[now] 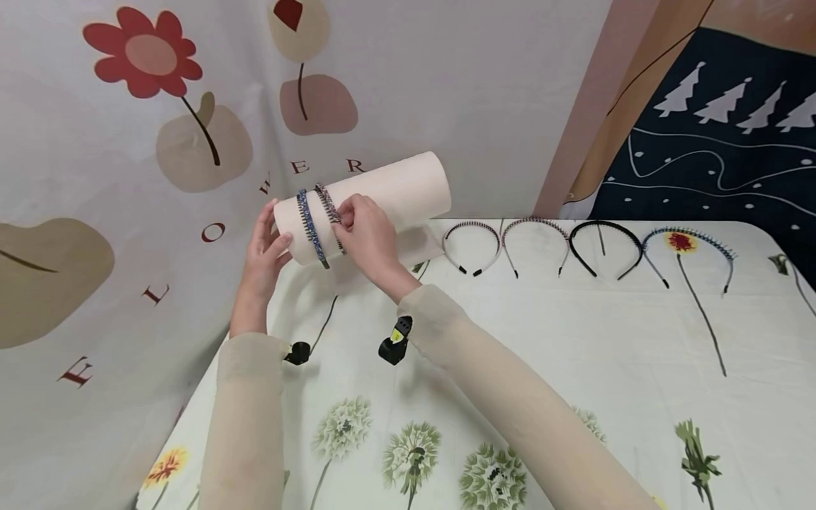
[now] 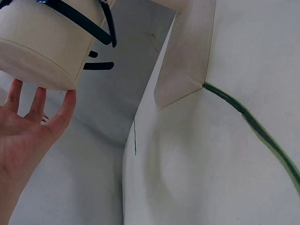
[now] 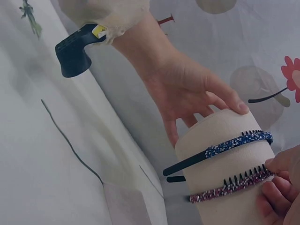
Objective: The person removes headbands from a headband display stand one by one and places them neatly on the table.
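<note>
A cream cylindrical headband stand (image 1: 408,188) lies tilted, its left end lower. A blue glittery headband (image 1: 307,221) with comb teeth sits around it near that end. My left hand (image 1: 260,258) holds this end, thumb and fingers spread across its rim; in the left wrist view the fingertips touch the rim. Farther along the stand is a pink-and-silver glittery headband (image 3: 229,186), toothed as well. My right hand (image 1: 370,237) pinches this one between thumb and fingers on the near side of the stand. Part of its band is hidden by the hand.
Along the back of the table stand a pale headband (image 1: 472,225), a pinkish toothed one (image 1: 534,220), a black one (image 1: 607,225) and a blue toothed one (image 1: 691,232). The stand's flat base (image 1: 414,246) shows beneath the cylinder. A flowered cloth (image 1: 574,340) covers the table; patterned curtain hangs behind.
</note>
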Available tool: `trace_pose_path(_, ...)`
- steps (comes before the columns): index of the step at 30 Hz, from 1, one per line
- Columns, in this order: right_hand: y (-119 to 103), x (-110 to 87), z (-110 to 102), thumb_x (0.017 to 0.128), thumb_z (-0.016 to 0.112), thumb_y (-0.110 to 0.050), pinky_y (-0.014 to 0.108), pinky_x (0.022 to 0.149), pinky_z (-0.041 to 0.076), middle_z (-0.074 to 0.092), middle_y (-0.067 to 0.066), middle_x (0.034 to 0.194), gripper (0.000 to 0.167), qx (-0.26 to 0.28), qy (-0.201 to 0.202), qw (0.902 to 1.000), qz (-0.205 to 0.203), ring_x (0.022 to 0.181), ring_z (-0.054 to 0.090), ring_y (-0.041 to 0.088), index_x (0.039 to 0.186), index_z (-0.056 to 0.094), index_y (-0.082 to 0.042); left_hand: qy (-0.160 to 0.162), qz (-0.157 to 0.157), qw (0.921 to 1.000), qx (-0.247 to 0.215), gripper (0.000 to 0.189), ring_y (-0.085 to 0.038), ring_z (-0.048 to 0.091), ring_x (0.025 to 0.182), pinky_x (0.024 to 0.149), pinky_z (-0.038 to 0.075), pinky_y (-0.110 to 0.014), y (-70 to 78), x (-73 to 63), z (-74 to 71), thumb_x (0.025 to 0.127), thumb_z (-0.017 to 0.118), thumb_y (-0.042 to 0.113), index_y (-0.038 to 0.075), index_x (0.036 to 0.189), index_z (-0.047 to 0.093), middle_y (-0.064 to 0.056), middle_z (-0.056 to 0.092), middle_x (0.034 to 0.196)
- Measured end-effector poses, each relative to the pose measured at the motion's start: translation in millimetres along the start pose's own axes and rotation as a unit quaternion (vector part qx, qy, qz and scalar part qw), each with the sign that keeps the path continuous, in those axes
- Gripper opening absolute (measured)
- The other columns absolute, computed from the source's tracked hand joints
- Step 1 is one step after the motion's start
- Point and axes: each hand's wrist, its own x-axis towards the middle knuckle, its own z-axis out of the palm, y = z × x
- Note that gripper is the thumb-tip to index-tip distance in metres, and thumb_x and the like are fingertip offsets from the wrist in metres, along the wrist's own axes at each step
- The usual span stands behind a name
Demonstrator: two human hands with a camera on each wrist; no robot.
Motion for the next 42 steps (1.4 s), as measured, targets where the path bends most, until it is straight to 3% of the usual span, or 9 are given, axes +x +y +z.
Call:
trace_pose_path(4,1,-2.5,-2,0.093,0.068,-0.017,0.017,0.073,0.047,0.063,0.000,0.099,0.015,0.012,0.000,0.9999,-0.004,0.086,0.061,0.009,0.106,0.063,-0.011,0.000,0.001,1.0000,-0.004,0.064,-0.013,0.043,0.135,0.089,0.051,-0.018,0.0,1.0,1.3,0.099,0.056,0.019,0.035,0.155,0.030,0.009,0.026,0.164)
trace_pose_path(10,16,-8.9,-5,0.093,0.066,-0.010,0.015,0.075,0.050,0.064,0.006,0.100,0.017,0.097,-0.010,0.9952,0.000,0.088,0.061,0.013,0.108,0.060,-0.005,-0.002,0.003,1.0000,-0.009,0.065,-0.012,0.044,0.133,0.089,0.052,-0.018,-0.7,1.6,1.6,0.099,0.056,0.019,0.032,0.156,0.029,0.007,0.026,0.164)
trace_pose_path(15,37,-14.5,-10,0.093,0.066,-0.007,0.017,0.075,0.053,0.064,0.009,0.099,0.016,0.150,0.011,0.9886,0.001,0.089,0.062,0.016,0.107,0.060,-0.004,-0.001,0.008,0.9999,-0.009,0.065,-0.009,0.047,0.128,0.088,0.052,-0.018,-2.2,1.6,0.3,0.098,0.056,0.018,0.032,0.156,0.029,0.007,0.027,0.164)
trace_pose_path(24,60,-21.4,-23,0.092,0.067,-0.007,0.022,0.076,0.058,0.067,0.011,0.098,0.016,0.177,0.059,0.9823,-0.006,0.091,0.066,0.021,0.105,0.060,-0.002,-0.009,0.013,0.9997,-0.018,0.066,-0.007,0.049,0.124,0.088,0.052,-0.018,11.8,-7.0,6.1,0.097,0.057,0.016,0.027,0.156,0.029,0.003,0.027,0.164)
trace_pose_path(29,66,-25.1,-26,0.090,0.067,-0.004,0.022,0.075,0.058,0.066,0.012,0.097,0.015,0.198,0.069,0.9777,-0.006,0.090,0.066,0.021,0.103,0.059,-0.002,-0.012,0.007,0.9998,-0.012,0.066,-0.007,0.048,0.125,0.089,0.052,-0.018,17.8,-11.1,10.6,0.098,0.057,0.018,0.027,0.156,0.029,0.003,0.027,0.163)
trace_pose_path(42,74,-36.4,-39,0.090,0.065,-0.002,0.028,0.076,0.060,0.065,0.014,0.096,0.015,0.194,0.073,0.9782,-0.017,0.090,0.065,0.024,0.102,0.058,0.000,-0.006,-0.002,1.0000,-0.001,0.064,-0.009,0.045,0.131,0.092,0.050,-0.019,18.3,-11.3,10.8,0.097,0.058,0.021,0.033,0.154,0.032,0.006,0.026,0.164)
